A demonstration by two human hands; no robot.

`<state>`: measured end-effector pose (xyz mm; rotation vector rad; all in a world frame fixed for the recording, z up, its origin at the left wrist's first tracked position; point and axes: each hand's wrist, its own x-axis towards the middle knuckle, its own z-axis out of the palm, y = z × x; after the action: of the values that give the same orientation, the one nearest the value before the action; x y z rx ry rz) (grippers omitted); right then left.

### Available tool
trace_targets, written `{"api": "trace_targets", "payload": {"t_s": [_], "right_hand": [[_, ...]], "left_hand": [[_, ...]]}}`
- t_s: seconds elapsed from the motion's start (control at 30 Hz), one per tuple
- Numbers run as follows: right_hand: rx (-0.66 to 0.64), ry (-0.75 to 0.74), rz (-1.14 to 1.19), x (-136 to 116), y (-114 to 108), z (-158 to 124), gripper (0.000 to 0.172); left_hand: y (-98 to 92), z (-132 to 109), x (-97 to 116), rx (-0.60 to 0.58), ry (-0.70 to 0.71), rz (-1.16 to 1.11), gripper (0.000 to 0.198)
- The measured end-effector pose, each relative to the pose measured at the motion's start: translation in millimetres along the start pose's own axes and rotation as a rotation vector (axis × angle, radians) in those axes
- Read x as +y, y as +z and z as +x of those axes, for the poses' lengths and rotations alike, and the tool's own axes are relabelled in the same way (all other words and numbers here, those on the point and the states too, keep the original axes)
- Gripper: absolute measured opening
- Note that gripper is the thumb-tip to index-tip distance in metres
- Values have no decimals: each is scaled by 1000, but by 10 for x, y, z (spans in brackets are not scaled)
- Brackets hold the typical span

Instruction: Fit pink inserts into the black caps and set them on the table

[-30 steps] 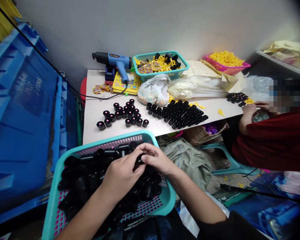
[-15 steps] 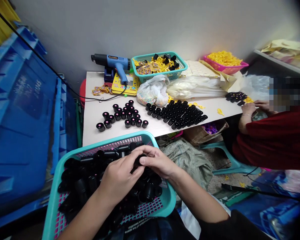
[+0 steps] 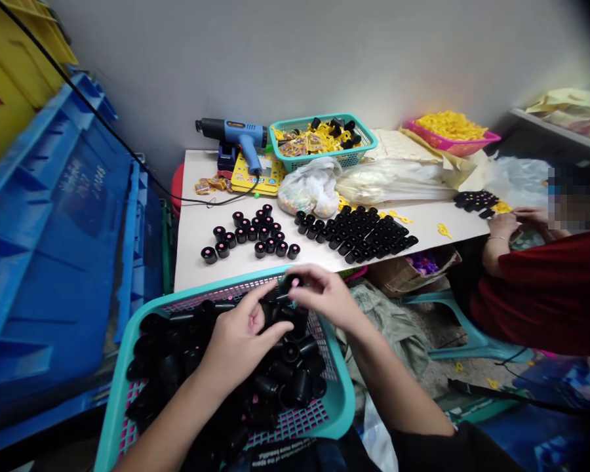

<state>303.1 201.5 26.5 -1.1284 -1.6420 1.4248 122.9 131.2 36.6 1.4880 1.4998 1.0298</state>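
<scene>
My right hand (image 3: 329, 295) grips a black plastic cylinder (image 3: 291, 283) between thumb and fingers, and a pink dot shows at its end. To its left, my left hand (image 3: 240, 331) holds nothing; its thumb and index finger are spread apart. Both hands are above a teal basket (image 3: 347, 400) heaped with black cylinders (image 3: 299, 387), some with pink dots. On the white table (image 3: 191, 275) beyond the basket, a group of black cylinders (image 3: 252, 233) stands with pink dots facing up. A larger, tight block of black cylinders (image 3: 358, 229) stands to the right.
A blue heat gun (image 3: 246, 137) with a trailing cord sits at the back left. Nearby are a teal basket of yellow pieces (image 3: 324, 141) and a plastic bag (image 3: 309, 190). Blue crates (image 3: 44, 216) line the left. At right, a person in a red sleeve (image 3: 545, 288) works.
My hands have parted. The right hand has moved up and away, carrying the black cylinder, while the left hand's fingers have spread off it. The view has shifted slightly.
</scene>
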Motion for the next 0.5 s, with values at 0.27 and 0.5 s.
{"api": "trace_targets", "payload": {"t_s": [0.27, 0.5], "right_hand": [[380, 89, -378, 750, -521, 820, 37], [315, 38, -352, 599, -314, 1062, 59]], "left_hand": [[-74, 65, -166, -134, -799, -1391, 28], [-65, 96, -193, -96, -772, -1536, 37]]}}
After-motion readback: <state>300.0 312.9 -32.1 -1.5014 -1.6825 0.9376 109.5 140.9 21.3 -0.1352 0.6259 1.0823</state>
